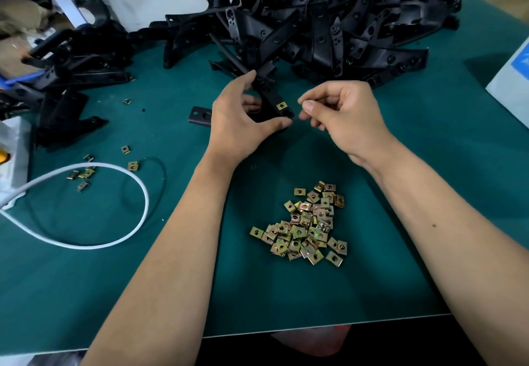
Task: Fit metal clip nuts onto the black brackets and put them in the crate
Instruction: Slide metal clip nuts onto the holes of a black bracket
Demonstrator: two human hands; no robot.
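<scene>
Looking down from the head view, I see a heap of clip nuts [303,227] lying on the green tabletop [372,279], nearest me and between my two forearms. Beyond it my left hand [240,121] grips a black bracket [272,102], thumb under its near end and fingers curled round its far side, so that grip is grasping the bracket. One clip nut [281,105] already sits on the bracket's near end, just beside my left thumb tip. My right hand [340,113] hovers just right of that end, apart from it, fingers curled and thumb pressed to the forefinger; that grip is clenched, though I cannot tell whether a nut is pinched inside.

Left of my left grip lies a single bracket piece [199,116] flat on the tabletop, and further left a few stray nuts [86,172] sit by a looped white cable [137,191]. Beyond both grips rises the big pile of black brackets [329,30], with a smaller pile [71,73] far to the left. I cannot make out the crate with any certainty.
</scene>
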